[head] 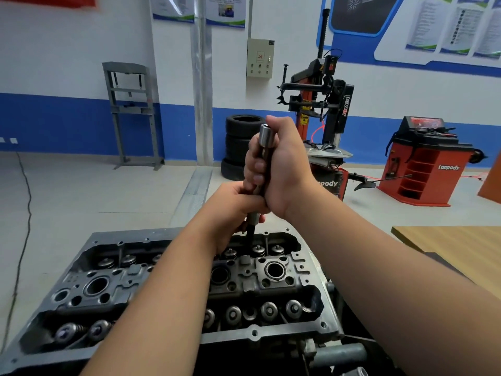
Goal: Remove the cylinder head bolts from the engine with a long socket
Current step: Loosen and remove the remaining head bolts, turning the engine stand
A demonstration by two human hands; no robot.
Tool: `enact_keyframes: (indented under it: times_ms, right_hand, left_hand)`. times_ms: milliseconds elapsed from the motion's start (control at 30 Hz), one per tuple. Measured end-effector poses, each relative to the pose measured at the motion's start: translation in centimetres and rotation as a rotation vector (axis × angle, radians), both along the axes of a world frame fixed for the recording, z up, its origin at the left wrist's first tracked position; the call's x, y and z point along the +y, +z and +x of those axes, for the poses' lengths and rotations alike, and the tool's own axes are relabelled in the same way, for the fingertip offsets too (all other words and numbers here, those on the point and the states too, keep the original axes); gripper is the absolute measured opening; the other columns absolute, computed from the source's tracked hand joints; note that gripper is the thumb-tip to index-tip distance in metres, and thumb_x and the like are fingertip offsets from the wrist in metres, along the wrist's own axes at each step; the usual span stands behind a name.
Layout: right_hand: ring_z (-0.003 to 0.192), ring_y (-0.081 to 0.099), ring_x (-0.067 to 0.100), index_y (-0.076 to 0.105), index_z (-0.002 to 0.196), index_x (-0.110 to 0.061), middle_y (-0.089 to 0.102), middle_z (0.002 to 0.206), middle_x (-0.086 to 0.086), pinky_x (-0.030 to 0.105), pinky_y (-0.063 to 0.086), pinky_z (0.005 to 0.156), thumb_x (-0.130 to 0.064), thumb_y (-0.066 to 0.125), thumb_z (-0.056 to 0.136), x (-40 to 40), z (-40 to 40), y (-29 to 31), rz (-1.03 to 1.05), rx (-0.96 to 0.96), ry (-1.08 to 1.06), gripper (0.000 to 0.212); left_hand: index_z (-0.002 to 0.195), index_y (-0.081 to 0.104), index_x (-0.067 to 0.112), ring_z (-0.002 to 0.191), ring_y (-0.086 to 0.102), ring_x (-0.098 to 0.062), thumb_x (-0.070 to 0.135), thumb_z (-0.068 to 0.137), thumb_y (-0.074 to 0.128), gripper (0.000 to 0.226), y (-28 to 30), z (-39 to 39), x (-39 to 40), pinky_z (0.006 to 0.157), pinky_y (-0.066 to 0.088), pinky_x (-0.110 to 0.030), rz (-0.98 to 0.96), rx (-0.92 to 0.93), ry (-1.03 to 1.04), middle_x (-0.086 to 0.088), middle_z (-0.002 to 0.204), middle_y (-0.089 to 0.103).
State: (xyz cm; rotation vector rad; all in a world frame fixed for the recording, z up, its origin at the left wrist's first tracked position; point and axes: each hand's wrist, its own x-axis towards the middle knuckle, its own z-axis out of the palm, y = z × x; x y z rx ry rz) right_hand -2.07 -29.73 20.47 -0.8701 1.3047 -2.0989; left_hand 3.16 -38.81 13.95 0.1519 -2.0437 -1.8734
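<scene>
We hold both bare forearms stretched forward over the engine (189, 289), converging above its far edge. Our right hand (279, 169) is the upper one, its fingers (256, 169) wrapped in a full grip round the upper part of the long socket (264, 147), thumb side up, wrist bent slightly inward. Our left hand (233, 210) sits directly below it, touching it, with fingers curled round the lower shaft just above the engine. The left forearm crosses the engine's middle; the right forearm passes over its right end.
</scene>
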Motion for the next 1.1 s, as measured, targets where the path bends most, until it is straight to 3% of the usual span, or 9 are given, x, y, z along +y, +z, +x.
enact_keyframes:
  times_ms: [233, 467, 567, 700, 867, 1000, 1100]
  right_hand:
    - [0.045, 0.025, 0.015, 0.050, 0.054, -0.018, 0.033, 0.049, -0.002, 0.024, 0.028, 0.046, -0.048, 0.045, 0.090, -0.8, 0.1, -0.8, 0.078, 0.033, 0.047, 0.047]
    - [0.047, 0.022, 0.018, 0.048, 0.052, -0.015, 0.028, 0.050, 0.000, 0.026, 0.030, 0.047, -0.046, 0.039, 0.091, -0.2, 0.4, -0.6, 0.069, 0.017, 0.180, 0.050]
    - [0.049, 0.019, 0.018, 0.044, 0.055, -0.013, 0.027, 0.049, 0.000, 0.028, 0.025, 0.049, -0.043, 0.037, 0.092, -0.2, 0.8, -0.5, 0.101, 0.060, 0.193, 0.048]
    - [0.050, 0.019, 0.018, 0.038, 0.061, -0.011, 0.028, 0.049, 0.000, 0.037, 0.014, 0.057, -0.039, 0.034, 0.094, -0.3, 1.5, -0.2, 0.151, 0.126, 0.211, 0.044]
    - [0.050, 0.018, 0.018, 0.039, 0.059, -0.011, 0.027, 0.048, 0.000, 0.035, 0.014, 0.056, -0.040, 0.036, 0.095, -0.7, 1.8, 0.3, 0.227, 0.142, 0.215, 0.046]
    - [0.048, 0.020, 0.017, 0.041, 0.058, -0.012, 0.027, 0.049, 0.000, 0.030, 0.023, 0.051, -0.043, 0.037, 0.092, -0.4, 1.1, -0.1, 0.173, 0.105, 0.216, 0.046]
    - [0.050, 0.023, 0.018, 0.045, 0.060, -0.013, 0.032, 0.051, 0.001, 0.031, 0.025, 0.053, -0.044, 0.039, 0.093, -0.2, 1.0, -0.1, 0.180, 0.110, 0.171, 0.046]
  left_hand:
    - [0.088, 0.064, 0.008, 0.058, 0.059, -0.012, 0.010, 0.056, 0.064, 0.031, -0.2, 0.4, -0.2, 0.062, 0.039, -0.029, 0.017, -0.097, -0.009, -0.005, 0.068, 0.061]
    - [0.080, 0.065, 0.006, 0.058, 0.060, -0.015, 0.006, 0.062, 0.072, 0.019, 0.5, 1.5, -0.7, 0.058, 0.040, -0.029, -0.075, -0.120, 0.011, -0.015, 0.071, 0.060]
    - [0.092, 0.068, 0.003, 0.074, 0.065, -0.019, 0.000, 0.082, 0.073, 0.012, 0.0, 2.5, -1.7, 0.063, 0.046, -0.030, -0.077, -0.101, -0.052, -0.014, 0.080, 0.067]
    - [0.103, 0.072, 0.007, 0.091, 0.072, -0.016, 0.010, 0.089, 0.075, 0.015, -1.8, 3.6, -2.4, 0.077, 0.052, -0.032, 0.012, -0.020, -0.088, -0.005, 0.093, 0.077]
    - [0.089, 0.080, 0.016, 0.089, 0.071, -0.015, 0.017, 0.091, 0.076, 0.005, -2.9, 3.6, -2.0, 0.084, 0.051, -0.035, -0.035, 0.057, 0.016, -0.007, 0.092, 0.078]
    - [0.092, 0.077, 0.010, 0.087, 0.066, -0.020, 0.032, 0.082, 0.074, 0.025, -2.8, 3.6, -1.6, 0.086, 0.048, -0.040, -0.082, 0.071, 0.016, -0.006, 0.088, 0.075]
    - [0.091, 0.076, 0.010, 0.085, 0.063, -0.021, 0.035, 0.084, 0.073, 0.026, -2.8, 3.5, -1.6, 0.086, 0.045, -0.040, -0.135, 0.083, 0.028, -0.003, 0.083, 0.073]
